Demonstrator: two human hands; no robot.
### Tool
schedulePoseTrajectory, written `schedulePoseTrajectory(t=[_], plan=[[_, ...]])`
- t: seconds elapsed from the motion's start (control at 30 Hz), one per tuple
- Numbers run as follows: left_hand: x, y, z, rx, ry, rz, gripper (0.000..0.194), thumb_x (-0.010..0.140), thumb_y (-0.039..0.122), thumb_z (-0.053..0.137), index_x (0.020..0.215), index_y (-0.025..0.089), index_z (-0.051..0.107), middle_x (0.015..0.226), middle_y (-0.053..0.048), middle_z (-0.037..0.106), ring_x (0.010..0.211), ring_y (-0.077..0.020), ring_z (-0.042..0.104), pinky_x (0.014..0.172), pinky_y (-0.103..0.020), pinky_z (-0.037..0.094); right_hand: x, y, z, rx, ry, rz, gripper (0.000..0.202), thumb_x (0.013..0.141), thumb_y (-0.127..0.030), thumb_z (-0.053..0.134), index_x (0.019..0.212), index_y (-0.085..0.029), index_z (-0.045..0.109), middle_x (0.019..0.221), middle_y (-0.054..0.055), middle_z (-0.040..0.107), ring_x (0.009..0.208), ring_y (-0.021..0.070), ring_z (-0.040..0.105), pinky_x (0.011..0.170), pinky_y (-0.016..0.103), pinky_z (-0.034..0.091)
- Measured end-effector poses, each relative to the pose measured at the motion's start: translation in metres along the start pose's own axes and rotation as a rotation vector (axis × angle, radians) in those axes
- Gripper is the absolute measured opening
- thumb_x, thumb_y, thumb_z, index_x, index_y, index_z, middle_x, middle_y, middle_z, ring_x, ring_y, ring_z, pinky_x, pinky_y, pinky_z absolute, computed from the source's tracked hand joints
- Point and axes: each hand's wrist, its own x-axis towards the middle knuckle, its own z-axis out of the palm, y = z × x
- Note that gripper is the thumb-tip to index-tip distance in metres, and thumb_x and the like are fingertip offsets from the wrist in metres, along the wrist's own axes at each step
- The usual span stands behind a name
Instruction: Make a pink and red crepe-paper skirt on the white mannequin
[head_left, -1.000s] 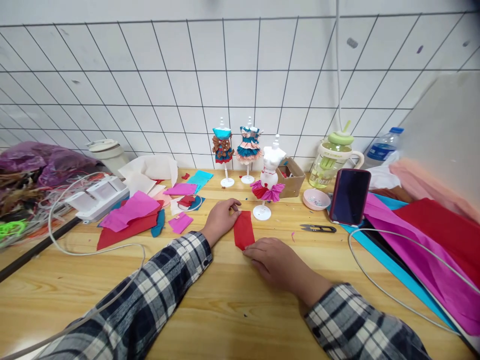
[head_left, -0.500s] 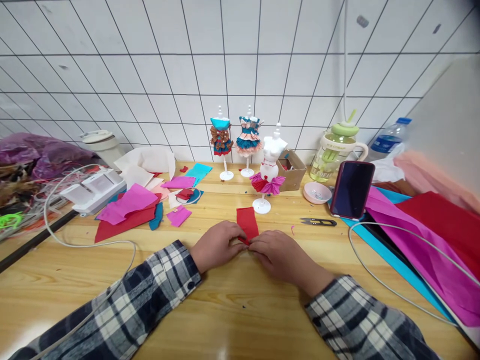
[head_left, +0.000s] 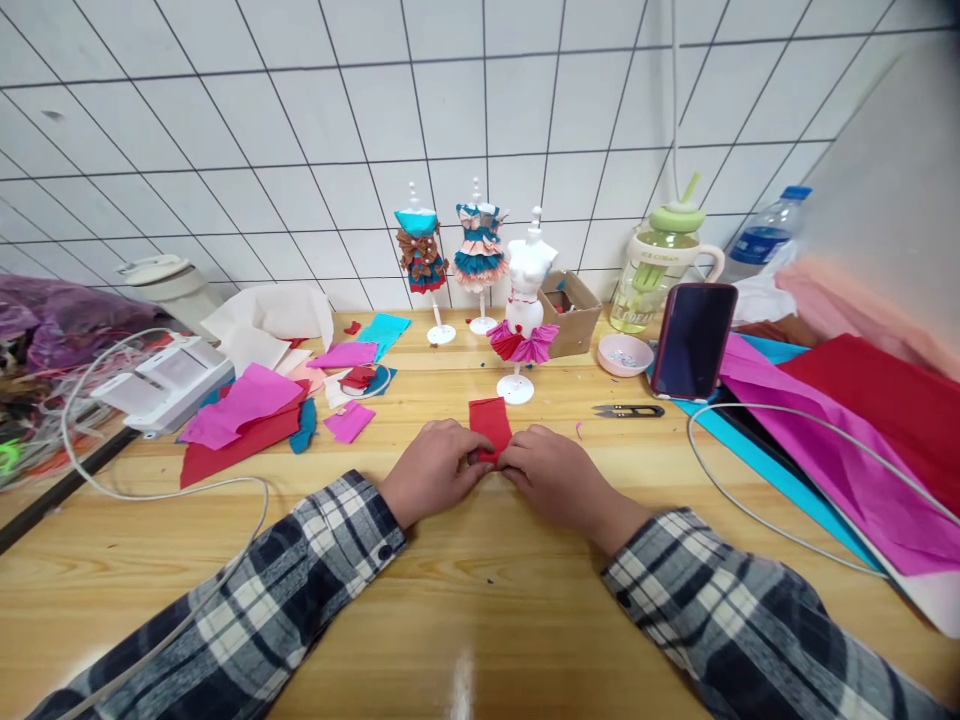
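A small strip of red crepe paper (head_left: 490, 420) lies on the table between my hands, its far end flat and its near edge pinched into folds. My left hand (head_left: 439, 468) grips the near left corner between thumb and fingers. On the near right corner, the fingers of my right hand (head_left: 562, 482) are closed too, almost touching the left. Just beyond the paper stands a white mini dress form (head_left: 531, 265) with a magenta and red ruffle (head_left: 534, 346) round its lower part. Two more forms, a blue-and-brown dress (head_left: 421, 255) and a tiered dress (head_left: 480, 250), stand behind.
Thread snips (head_left: 628, 411), a pink dish (head_left: 625, 356) and a propped phone (head_left: 694, 340) lie to the right, before a drink bottle (head_left: 652, 270). A cable (head_left: 750, 530) loops over coloured sheets (head_left: 840, 440). Paper scraps (head_left: 244, 405) and a white device (head_left: 166, 385) are at left.
The view has tilted and shifted slightly, so things sit a little higher and further left. Both hands keep their pinch on the red paper's near edge, with fingers slightly shifted.
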Motion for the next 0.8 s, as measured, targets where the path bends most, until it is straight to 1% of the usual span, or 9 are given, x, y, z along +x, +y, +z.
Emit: schedulePoseTrajectory(t=[0.1, 0.2, 0.23, 0.3, 0.4, 0.5, 0.6, 0.67, 0.8], plan=[[0.001, 0.003, -0.001, 0.024, -0.038, 0.082, 0.01, 0.082, 0.026, 0.061, 0.088, 0.025, 0.068, 0.089, -0.003, 0.07, 0.086, -0.0216, 0.059, 0.08, -0.035, 0.039, -0.001, 0.001, -0.004, -0.053, -0.006, 0.01, 0.012, 0.09, -0.016, 0.048, 0.09, -0.02, 0.06, 0.083, 0.004, 0.062, 0.08, 0.0188, 0.05, 0.07, 0.03, 0.035], [-0.001, 0.006, -0.002, -0.034, -0.08, 0.144, 0.008, 0.08, 0.021, 0.06, 0.085, 0.023, 0.066, 0.089, -0.002, 0.069, 0.088, -0.02, 0.059, 0.083, -0.034, 0.04, -0.002, 0.002, -0.007, -0.032, -0.01, 0.031, 0.013, 0.088, -0.014, 0.049, 0.095, -0.02, 0.059, 0.085, 0.004, 0.062, 0.08, 0.0188, 0.05, 0.07, 0.029, 0.034], [-0.001, 0.006, -0.002, -0.073, -0.081, 0.136, 0.008, 0.081, 0.021, 0.059, 0.087, 0.022, 0.065, 0.088, -0.002, 0.069, 0.087, -0.0191, 0.06, 0.082, -0.033, 0.041, -0.003, 0.002, -0.007, -0.017, -0.011, 0.028, 0.015, 0.087, -0.014, 0.05, 0.098, -0.02, 0.059, 0.087, 0.004, 0.062, 0.081, 0.0187, 0.05, 0.071, 0.029, 0.034], [-0.001, 0.004, -0.001, -0.145, -0.057, 0.072, 0.009, 0.084, 0.021, 0.055, 0.09, 0.021, 0.061, 0.088, -0.002, 0.067, 0.084, -0.0173, 0.059, 0.077, -0.03, 0.044, -0.004, 0.003, -0.007, -0.004, -0.01, 0.006, 0.019, 0.086, -0.012, 0.05, 0.099, -0.02, 0.061, 0.088, 0.004, 0.061, 0.083, 0.0185, 0.049, 0.073, 0.029, 0.034], [0.002, -0.003, 0.003, -0.16, -0.039, -0.024, 0.01, 0.086, 0.019, 0.048, 0.089, 0.019, 0.058, 0.086, -0.002, 0.065, 0.079, -0.0165, 0.058, 0.071, -0.029, 0.045, -0.005, 0.005, -0.007, -0.015, 0.012, -0.04, 0.023, 0.087, -0.013, 0.049, 0.097, -0.023, 0.067, 0.084, 0.004, 0.059, 0.082, 0.0186, 0.048, 0.072, 0.03, 0.034], [0.004, -0.009, 0.006, -0.114, -0.053, -0.014, 0.012, 0.086, 0.02, 0.048, 0.089, 0.019, 0.059, 0.087, -0.003, 0.065, 0.081, -0.0176, 0.058, 0.074, -0.03, 0.045, -0.005, 0.007, -0.008, -0.014, 0.04, -0.092, 0.022, 0.088, -0.018, 0.05, 0.095, -0.023, 0.07, 0.088, 0.005, 0.061, 0.083, 0.0188, 0.048, 0.073, 0.031, 0.035], [0.005, -0.011, 0.007, -0.069, -0.033, 0.058, 0.012, 0.086, 0.023, 0.054, 0.095, 0.02, 0.061, 0.096, -0.005, 0.065, 0.091, -0.0192, 0.058, 0.082, -0.033, 0.046, -0.006, 0.007, -0.008, 0.001, 0.007, -0.146, 0.019, 0.087, -0.021, 0.052, 0.091, -0.021, 0.071, 0.089, 0.005, 0.063, 0.083, 0.018, 0.051, 0.073, 0.03, 0.036], [0.005, -0.011, 0.007, -0.04, -0.023, 0.091, 0.013, 0.084, 0.027, 0.059, 0.094, 0.02, 0.063, 0.101, -0.006, 0.065, 0.095, -0.0199, 0.058, 0.087, -0.034, 0.045, -0.005, 0.006, -0.008, 0.028, -0.005, -0.122, 0.018, 0.088, -0.021, 0.051, 0.089, -0.02, 0.07, 0.085, 0.004, 0.064, 0.081, 0.017, 0.052, 0.073, 0.03, 0.037], [0.003, -0.01, 0.007, 0.031, -0.024, 0.097, 0.011, 0.083, 0.03, 0.062, 0.089, 0.021, 0.064, 0.099, -0.004, 0.066, 0.094, -0.0197, 0.059, 0.088, -0.035, 0.044, -0.004, 0.005, -0.008, 0.059, 0.09, 0.016, 0.016, 0.089, -0.023, 0.053, 0.097, -0.019, 0.067, 0.089, 0.004, 0.065, 0.085, 0.0172, 0.054, 0.077, 0.029, 0.038]])
